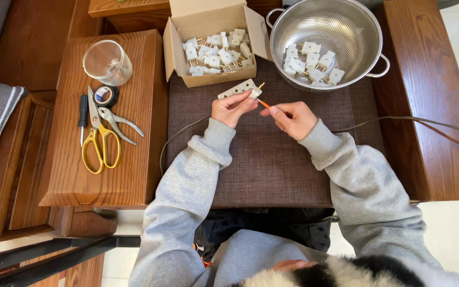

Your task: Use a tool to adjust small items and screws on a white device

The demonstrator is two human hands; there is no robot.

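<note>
My left hand (231,108) pinches a small white plug (256,92) just above the brown mat (266,159), its brass prongs pointing up and right toward the colander (346,21). My right hand (292,118) grips a thin orange-handled screwdriver (264,104). Its long axis slants up-left, tip meeting the plug from the right.

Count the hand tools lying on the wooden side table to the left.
3, side by side below the clear glass jar: a black-handled screwdriver leftmost, yellow-handled scissors in the middle, and bare metal pliers on the right. The black tape roll is not counted.
</note>
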